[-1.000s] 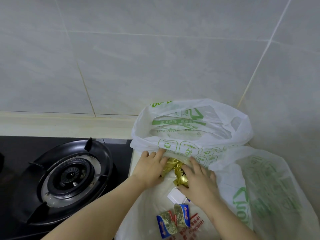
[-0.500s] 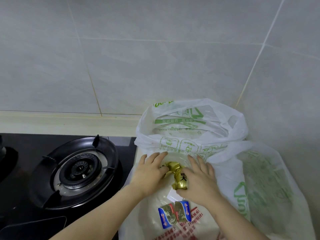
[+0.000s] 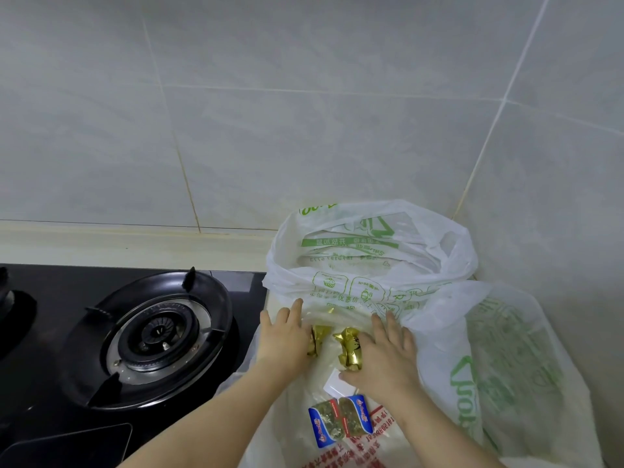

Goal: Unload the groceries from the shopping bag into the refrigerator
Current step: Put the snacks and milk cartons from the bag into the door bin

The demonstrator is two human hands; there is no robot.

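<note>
Shopping bag (image 3: 371, 261), white w/ green print, sits on the table (image 3: 135, 246), right of the gas burner (image 3: 158, 332). Both hands are on a clear inner bag (image 3: 300, 410) in front of it. L hand (image 3: 283, 339): fingers straight on the plastic, gold piece (image 3: 317, 339) at its thumb; pinched or not, can't tell. R hand (image 3: 385, 352) looks to pinch a second gold piece (image 3: 349, 347) btw thumb and forefinger.

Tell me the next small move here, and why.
Probably pull the gold tie free of the neck of the clear bag. The left hand and right hand each seem to pinch one gold end, with a gap between the ends, yet the neck looks gathered, so the groceries inside cannot come out.
</note>
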